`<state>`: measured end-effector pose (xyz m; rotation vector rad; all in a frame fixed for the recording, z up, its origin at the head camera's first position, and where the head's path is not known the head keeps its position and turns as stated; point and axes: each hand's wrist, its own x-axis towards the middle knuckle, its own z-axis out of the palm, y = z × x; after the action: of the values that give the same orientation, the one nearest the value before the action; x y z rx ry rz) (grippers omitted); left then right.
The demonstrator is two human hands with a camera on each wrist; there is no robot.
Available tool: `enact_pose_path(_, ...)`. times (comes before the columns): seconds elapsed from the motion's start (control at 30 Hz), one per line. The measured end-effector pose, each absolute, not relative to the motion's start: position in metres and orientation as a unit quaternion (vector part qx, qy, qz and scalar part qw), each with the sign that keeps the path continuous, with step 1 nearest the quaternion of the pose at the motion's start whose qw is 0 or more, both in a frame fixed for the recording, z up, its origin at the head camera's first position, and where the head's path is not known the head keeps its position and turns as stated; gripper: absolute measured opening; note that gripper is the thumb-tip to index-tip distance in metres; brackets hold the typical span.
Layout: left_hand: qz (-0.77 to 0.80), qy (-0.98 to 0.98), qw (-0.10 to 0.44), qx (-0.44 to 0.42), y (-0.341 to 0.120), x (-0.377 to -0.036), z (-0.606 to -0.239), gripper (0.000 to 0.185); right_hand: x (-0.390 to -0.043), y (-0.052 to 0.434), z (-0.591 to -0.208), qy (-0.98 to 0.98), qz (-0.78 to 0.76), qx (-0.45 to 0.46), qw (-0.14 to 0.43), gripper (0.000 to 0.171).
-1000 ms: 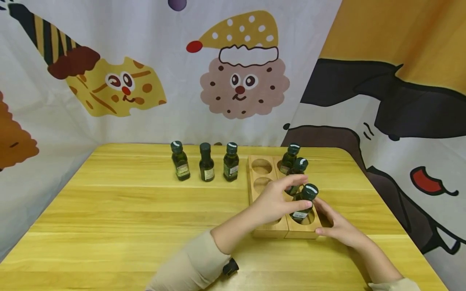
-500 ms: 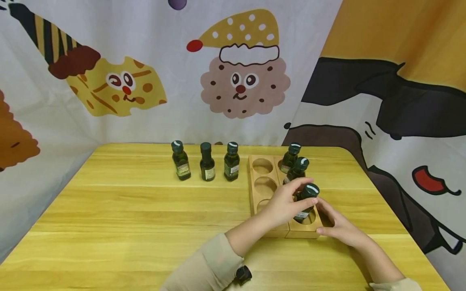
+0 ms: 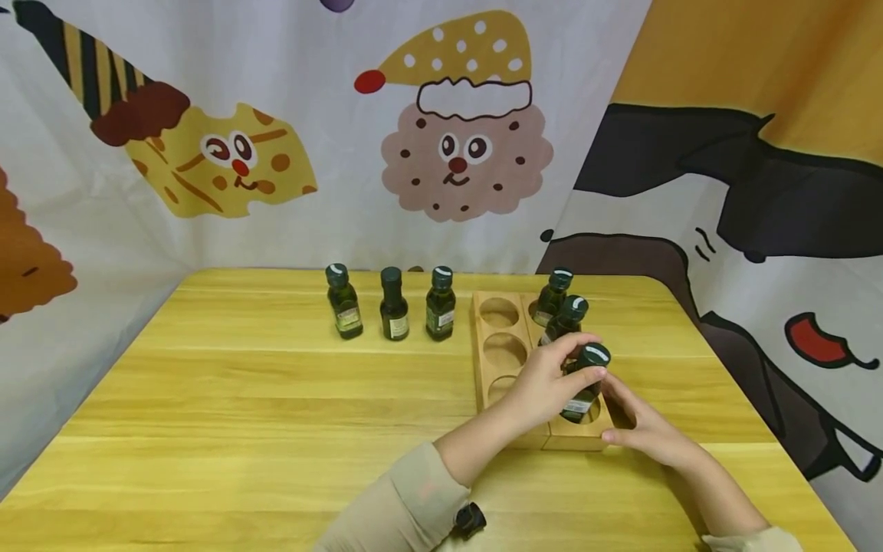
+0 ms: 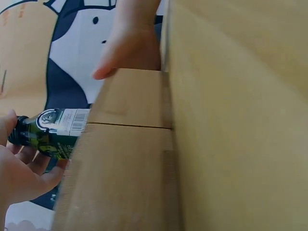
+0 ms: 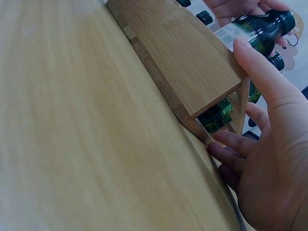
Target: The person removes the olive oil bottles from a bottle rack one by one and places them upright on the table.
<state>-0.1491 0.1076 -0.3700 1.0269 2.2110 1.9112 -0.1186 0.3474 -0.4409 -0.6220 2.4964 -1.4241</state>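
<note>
We seem to be in a staged recording corner, not a lived-in room. A wooden table (image 3: 276,399) stands boxed in by hanging cloth backdrops (image 3: 207,115) printed with cartoon figures: a cookie face in a spotted cap, a cheese face, a dark animal on orange. Only small green bottles (image 3: 393,307) and a wooden rack (image 3: 500,345) sit on it, laid out like props.
</note>
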Motion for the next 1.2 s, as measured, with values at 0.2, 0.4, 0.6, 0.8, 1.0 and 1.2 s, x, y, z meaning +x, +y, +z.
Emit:
enact_pose_path(0.2,0.635,0.698,0.006,0.332,0.099,-0.15,-0.354,0.038,-0.121,0.348,-0.442,0.832,-0.497,-0.227,0.096,0.087)
enact_pose_path(0.4,0.644,0.687,-0.024,0.337,0.086,-0.154,-0.337,0.037,-0.122,0.346,-0.44,0.829,-0.499,-0.232,0.097,0.088)
enact_pose_path(0.6,0.657,0.683,-0.045,0.316,0.071,-0.159,-0.322,0.037,-0.123,0.346,-0.44,0.829,-0.497,-0.239,0.096,0.09)
enact_pose_path(0.8,0.662,0.689,-0.065,0.287,0.052,-0.166,-0.313,0.036,-0.123,0.346,-0.441,0.831,-0.495,-0.238,0.091,0.092)
enact_pose_path(1.0,0.676,0.686,-0.062,0.261,0.032,-0.171,-0.309,0.038,-0.122,0.346,-0.443,0.833,-0.492,-0.236,0.091,0.092)
enact_pose_path(1.2,0.68,0.685,-0.077,0.252,0.013,-0.179,-0.309,0.038,-0.122,0.347,-0.444,0.835,-0.49,-0.234,0.089,0.092)
